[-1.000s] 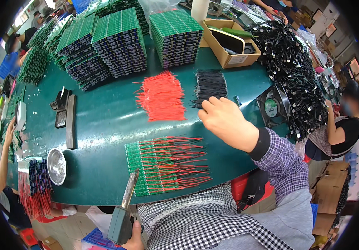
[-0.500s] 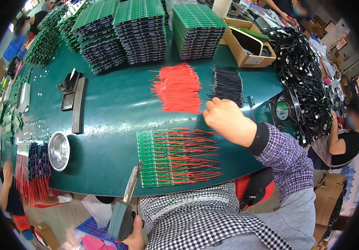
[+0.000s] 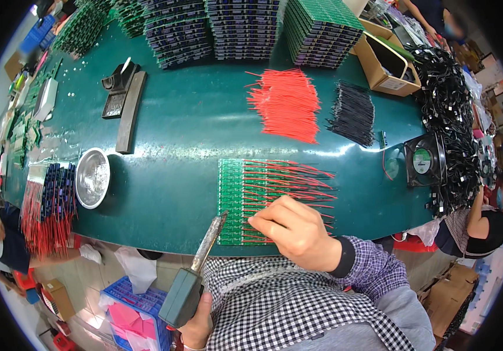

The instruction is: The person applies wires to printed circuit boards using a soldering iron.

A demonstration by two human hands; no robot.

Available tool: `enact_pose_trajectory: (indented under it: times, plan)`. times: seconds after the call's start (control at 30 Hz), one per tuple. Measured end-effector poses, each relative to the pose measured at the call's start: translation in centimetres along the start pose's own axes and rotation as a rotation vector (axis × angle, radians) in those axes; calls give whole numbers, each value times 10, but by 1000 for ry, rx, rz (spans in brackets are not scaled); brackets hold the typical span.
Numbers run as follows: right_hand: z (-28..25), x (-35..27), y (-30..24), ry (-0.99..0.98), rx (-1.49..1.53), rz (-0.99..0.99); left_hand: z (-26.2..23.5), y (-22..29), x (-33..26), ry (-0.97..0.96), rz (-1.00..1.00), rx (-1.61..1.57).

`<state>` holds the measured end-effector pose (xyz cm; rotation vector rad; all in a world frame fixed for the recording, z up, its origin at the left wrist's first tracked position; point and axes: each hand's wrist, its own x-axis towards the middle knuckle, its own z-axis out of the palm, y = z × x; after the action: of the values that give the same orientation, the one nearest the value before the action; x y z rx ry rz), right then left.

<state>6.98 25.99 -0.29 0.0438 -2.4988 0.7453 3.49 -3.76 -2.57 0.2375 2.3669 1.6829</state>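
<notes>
Right hand [image 3: 297,231]: thumb and forefinger pinched together over the wired green circuit board [image 3: 231,182]; anything between them is too fine to see. Left hand [image 3: 197,325], fingers mostly hidden, grips a soldering iron [image 3: 182,298]. The board lies near the worktop's [image 3: 163,193] front edge.

Bare green tabletop [image 3: 166,190] gives broad passage between the metal bowl [image 3: 93,178] and the wired circuit-board panel [image 3: 232,196]. Near-edge access to the panel is obstructed by soldering iron [image 3: 184,296] and right hand [image 3: 299,233]. Stacked circuit boards [image 3: 242,32] crowd the far side; a narrow lane separates red wires [image 3: 286,106] from black wires [image 3: 352,114]. Cooling fan [image 3: 424,160] and heaped cables [image 3: 450,108] block the right.
</notes>
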Motion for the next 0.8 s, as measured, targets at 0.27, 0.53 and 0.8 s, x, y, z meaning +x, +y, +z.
enact_pose_trajectory:
  times: [0.27,0.53,0.8]
  plan:
    - [16,-15,-6,-50,3,19,-13,14,2,-143,-30,127]
    - [17,-19,-6,-47,-13,20,-3,17,10,-142,145,184]
    - [15,-17,-6,-64,-16,17,-4,18,9,-195,101,204]
